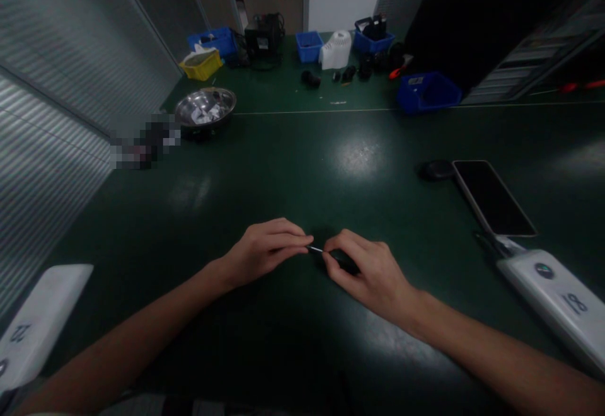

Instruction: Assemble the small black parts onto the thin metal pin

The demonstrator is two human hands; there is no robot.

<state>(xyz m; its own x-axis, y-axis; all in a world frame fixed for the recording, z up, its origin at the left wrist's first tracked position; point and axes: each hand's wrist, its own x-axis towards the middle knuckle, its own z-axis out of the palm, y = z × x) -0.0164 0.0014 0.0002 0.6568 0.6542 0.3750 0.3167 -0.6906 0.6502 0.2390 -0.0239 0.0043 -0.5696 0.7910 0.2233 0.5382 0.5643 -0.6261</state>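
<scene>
Bare forearms reach in from the near side over a dark green, glossy tabletop (283, 170), and their hands meet near its middle. Between them, just above the surface, is a slim silvery metal rod (316, 249). The left hand (265, 249) has its fingers together and nearly straight, with the thumb below, closed on the rod's left end. The right hand (373, 271) is curled, pinching the other end between thumb and index finger; whether its palm holds anything is too dark to tell.

Toward the near left corner lies a white, rounded plastic device (51, 315). A similar white device with a small round display (562, 302) lies to the right, just beside a dark-screened smartphone (494, 198). A black oval object (437, 170) sits next to the phone's far left corner.

By the left edge stands a round, shiny steel bowl (183, 104) with pale scraps inside. Along the far edge are a yellow plastic bin (203, 70), a boxy black machine (263, 41), a small blue bin (309, 52) and a white vented plastic housing (336, 50). An angular blue bin (409, 96) sits farther right.
</scene>
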